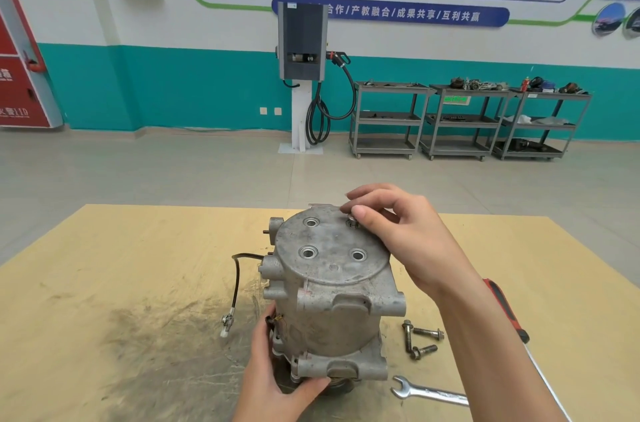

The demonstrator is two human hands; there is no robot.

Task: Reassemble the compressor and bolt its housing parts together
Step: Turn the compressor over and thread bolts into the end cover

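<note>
Compressor (pixel 329 286) upright on table (pixel 104 283). Our right hand (pixel 398 238) pinches bolt (pixel 353 223) in top hole, left hand (pixel 273 373) grips base — risk: bolt cross-threads if tilted; three bolts (pixel 420 342) wait beside.

**Your hands and forearms: bare, nothing worn**

Your left hand (pixel 273 376) and right hand (pixel 408 241) are both uncovered, with no gloves on them. No ring shows on your fingers, no watch or band at your wrists. Back from each grip your forearms run bare to the frame's lower edge, and no sleeve reaches into view. Your nails look short and plain.
</note>
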